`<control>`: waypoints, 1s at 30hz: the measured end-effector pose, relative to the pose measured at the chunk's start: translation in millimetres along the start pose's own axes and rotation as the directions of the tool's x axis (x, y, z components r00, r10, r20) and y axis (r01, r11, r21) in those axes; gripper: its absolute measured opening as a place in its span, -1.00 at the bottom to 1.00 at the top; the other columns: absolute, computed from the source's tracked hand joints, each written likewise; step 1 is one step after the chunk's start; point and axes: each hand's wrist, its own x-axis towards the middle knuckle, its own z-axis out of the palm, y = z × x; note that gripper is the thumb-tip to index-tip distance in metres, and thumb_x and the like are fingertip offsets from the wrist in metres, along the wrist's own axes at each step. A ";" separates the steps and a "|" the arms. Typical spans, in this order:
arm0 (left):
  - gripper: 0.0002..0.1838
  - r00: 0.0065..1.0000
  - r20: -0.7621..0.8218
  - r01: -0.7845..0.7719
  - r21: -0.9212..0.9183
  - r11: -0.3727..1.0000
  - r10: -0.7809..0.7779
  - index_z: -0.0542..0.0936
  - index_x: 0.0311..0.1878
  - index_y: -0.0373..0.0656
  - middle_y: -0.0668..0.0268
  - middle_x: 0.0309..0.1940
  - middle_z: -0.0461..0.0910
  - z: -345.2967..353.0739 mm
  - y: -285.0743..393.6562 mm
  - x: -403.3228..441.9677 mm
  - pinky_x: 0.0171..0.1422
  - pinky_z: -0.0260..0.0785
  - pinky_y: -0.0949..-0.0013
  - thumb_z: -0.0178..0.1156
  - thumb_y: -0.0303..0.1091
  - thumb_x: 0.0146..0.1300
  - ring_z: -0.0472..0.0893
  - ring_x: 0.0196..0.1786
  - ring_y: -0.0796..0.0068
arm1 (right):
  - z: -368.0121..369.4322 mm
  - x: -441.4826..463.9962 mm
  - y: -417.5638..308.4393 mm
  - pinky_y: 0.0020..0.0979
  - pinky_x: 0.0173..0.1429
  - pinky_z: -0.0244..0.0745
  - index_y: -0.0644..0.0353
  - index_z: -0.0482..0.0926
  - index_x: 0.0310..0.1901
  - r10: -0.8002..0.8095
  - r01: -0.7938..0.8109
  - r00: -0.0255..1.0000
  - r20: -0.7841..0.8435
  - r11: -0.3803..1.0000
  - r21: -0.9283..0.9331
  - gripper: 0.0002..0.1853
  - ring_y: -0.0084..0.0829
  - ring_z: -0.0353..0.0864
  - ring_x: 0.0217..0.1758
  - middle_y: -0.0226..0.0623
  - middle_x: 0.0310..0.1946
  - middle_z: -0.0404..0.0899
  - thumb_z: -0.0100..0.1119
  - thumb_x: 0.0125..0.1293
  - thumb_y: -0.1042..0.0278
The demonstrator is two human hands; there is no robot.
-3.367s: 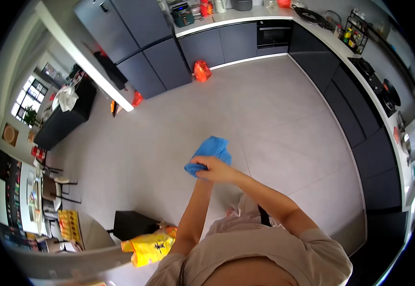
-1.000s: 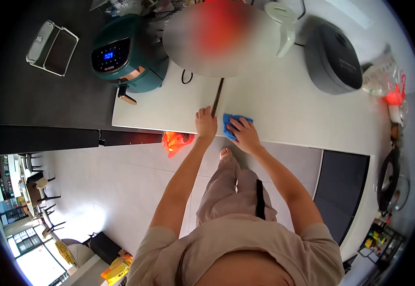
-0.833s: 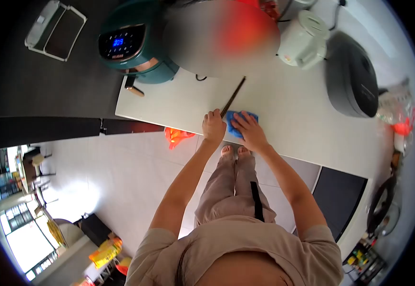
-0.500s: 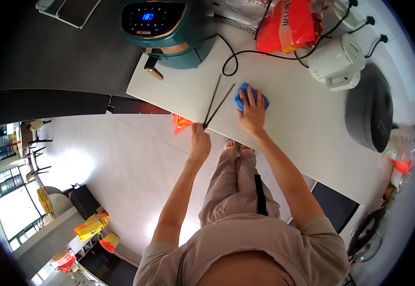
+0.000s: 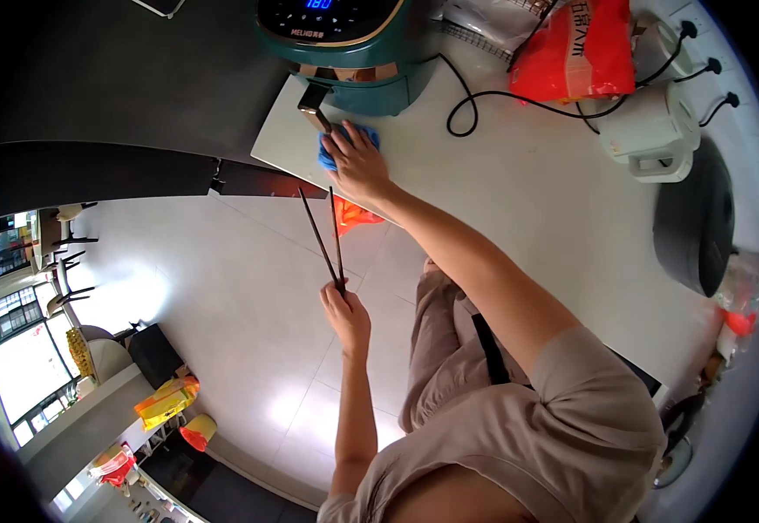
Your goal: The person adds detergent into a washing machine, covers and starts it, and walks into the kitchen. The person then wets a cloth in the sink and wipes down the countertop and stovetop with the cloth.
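Note:
A pair of dark chopsticks is pinched in my left hand, tips apart, held out over the floor short of the counter edge. My right hand presses a blue cloth onto the white counter near its left corner. Just above the cloth is the handle of a green air fryer, whose display is lit. Part of the cloth is hidden under my palm and fingers.
A black cord loops across the counter to wall plugs. Behind it stand a red bag, a pale kettle and a grey appliance. An orange bag is below the counter edge. A dark cabinet surface lies left.
The cloth and my right hand have moved left along the counter to the air fryer. My left hand, with the chopsticks, has drawn back from the counter towards my body.

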 end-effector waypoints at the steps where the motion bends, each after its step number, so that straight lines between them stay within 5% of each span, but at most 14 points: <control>1: -0.79 1.000 -0.008 0.021 -0.012 1.000 -0.021 0.37 -0.10 -0.39 0.04 -0.16 0.40 0.7 -2.4 -4.2 -0.08 0.31 0.14 -0.12 -0.65 0.18 0.42 -0.15 0.05 | 7.0 11.8 -3.6 -0.06 0.42 0.06 0.13 0.44 0.19 -0.033 0.033 0.999 0.003 0.999 -0.001 -0.43 -0.05 0.07 0.43 -0.18 0.30 0.27 0.18 0.15 0.09; 8: -0.77 0.999 -0.015 0.049 -0.020 0.999 -0.050 0.38 -0.08 -0.35 0.10 -0.14 0.43 8.8 -7.1 -20.9 -0.11 0.32 0.20 -0.12 -0.60 0.20 0.44 -0.14 0.14 | 28.1 23.6 13.9 -0.15 0.46 0.04 -0.06 0.46 0.19 -0.416 0.397 0.901 0.127 0.906 0.148 -0.51 -0.15 0.09 0.44 -0.40 0.33 0.27 0.07 0.23 0.01; 12: -0.78 0.999 -0.019 -0.046 -0.028 0.999 0.045 0.40 -0.09 -0.32 0.13 -0.16 0.43 21.2 3.9 -11.5 -0.20 0.33 0.23 -0.12 -0.58 0.19 0.47 -0.24 0.23 | -27.3 -30.8 35.5 -0.15 0.48 0.00 -0.04 0.45 0.20 -0.421 0.368 0.870 0.255 0.901 0.230 -0.55 -0.26 0.08 0.47 -0.38 0.36 0.23 -0.01 0.33 0.02; 18: -0.76 0.937 0.330 0.209 -0.267 0.941 -0.114 0.31 -0.02 -0.32 0.07 -0.20 0.47 45.7 62.6 4.8 -0.28 0.35 0.20 -0.19 -0.59 0.25 0.47 -0.39 0.13 | -151.1 -144.0 115.6 -0.12 0.49 -0.09 -0.11 0.28 0.33 -0.178 0.157 0.896 0.408 0.984 0.085 -0.39 -0.30 0.01 0.49 -0.45 0.42 0.12 0.13 0.22 0.11; 20: -0.76 0.940 0.338 0.023 -0.185 0.982 0.042 0.30 0.02 -0.30 0.06 -0.19 0.50 61.9 65.8 8.3 -0.29 0.37 0.18 -0.17 -0.55 0.29 0.51 -0.33 0.10 | -184.7 -159.1 150.0 -0.09 0.49 -0.11 -0.09 0.26 0.34 0.011 0.033 0.902 0.432 0.995 -0.094 -0.37 -0.29 0.01 0.49 -0.43 0.42 0.11 0.14 0.22 0.12; 24: -0.72 0.911 0.301 -0.290 -0.022 0.957 0.283 0.29 0.12 -0.25 0.07 -0.10 0.52 92.6 87.3 12.5 -0.28 0.43 0.14 -0.13 -0.45 0.38 0.57 -0.22 0.04 | -215.8 -179.6 222.5 -0.01 0.46 -0.07 -0.01 0.27 0.32 0.248 -0.195 0.940 0.232 0.953 -0.231 -0.39 -0.21 0.02 0.48 -0.33 0.41 0.11 0.15 0.22 0.23; 30: -0.59 0.844 0.281 -0.495 0.077 0.865 0.458 0.25 0.29 -0.21 0.10 -0.08 0.53 114.9 102.6 15.6 -0.28 0.49 0.20 -0.11 -0.37 0.41 0.60 -0.22 0.12 | -246.7 -220.9 297.9 0.04 0.45 -0.06 0.03 0.20 0.36 0.561 -0.537 0.826 -0.058 0.751 -0.385 -0.41 -0.21 -0.01 0.49 -0.31 0.42 0.08 -0.04 0.34 0.03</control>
